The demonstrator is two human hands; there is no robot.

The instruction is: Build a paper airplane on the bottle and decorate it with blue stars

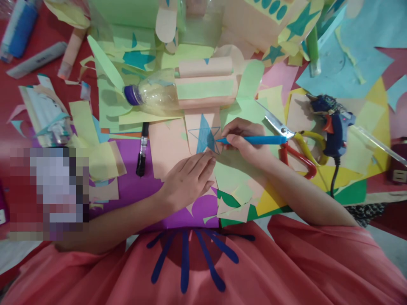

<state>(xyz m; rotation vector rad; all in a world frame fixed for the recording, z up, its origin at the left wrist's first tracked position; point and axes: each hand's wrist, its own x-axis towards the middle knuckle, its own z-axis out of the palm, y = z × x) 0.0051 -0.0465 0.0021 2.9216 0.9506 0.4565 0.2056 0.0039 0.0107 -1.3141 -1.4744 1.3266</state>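
My right hand (243, 137) is closed round a blue marker (263, 140), its tip on a star drawn in blue outline (205, 134). Part of the star is coloured blue. The star is on a peach paper strip (202, 116) that runs up to a bottle with a purple cap (152, 93), wrapped in peach and green paper. My left hand (189, 180) lies flat with its fingers extended on the paper, fingertips at the star's lower edge; nothing shows in its grip.
Scissors with red and yellow handles (286, 133) lie open right of my right hand, beside a blue glue gun (337, 131). A black marker (143, 150) lies left. Paper scraps (240, 197) and coloured sheets surround the hands. Thick markers (36, 60) lie upper left.
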